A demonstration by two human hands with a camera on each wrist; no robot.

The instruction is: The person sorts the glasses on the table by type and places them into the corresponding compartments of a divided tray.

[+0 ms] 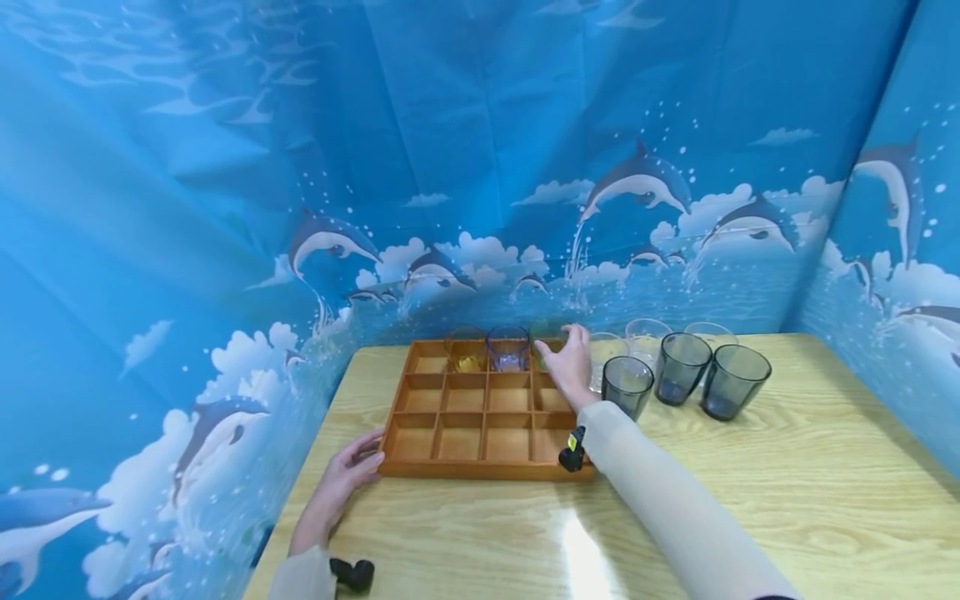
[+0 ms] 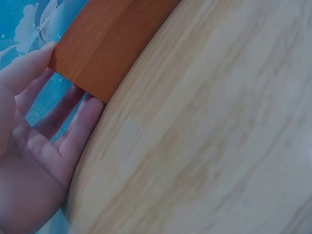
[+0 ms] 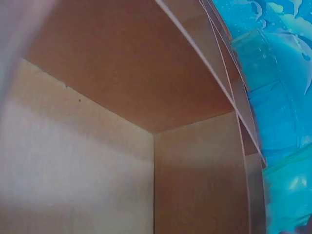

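A wooden divided box (image 1: pixel 480 471) lies on the table, its square compartments in rows. My left hand (image 1: pixel 347 477) rests against its front left corner; in the left wrist view the fingers (image 2: pixel 85 119) are fairly straight, touching the end of the wood. My right hand (image 1: pixel 572 367) holds a green glass (image 1: pixel 546 354) at the back right compartment, thumb and fingers on either side of it; the hand partly hides the glass. Left of it, a blue-purple glass (image 1: pixel 508 350) and an amber glass (image 1: pixel 467 354) stand in back-row compartments.
Right of the box stand several loose glasses: grey ones (image 1: pixel 737 379) in front, clear ones (image 1: pixel 648 333) behind. A dolphin-printed blue curtain (image 1: pixel 480 167) hangs behind the table (image 1: pixel 825 467). My right sleeve (image 1: pixel 667 492) crosses the box's right front corner.
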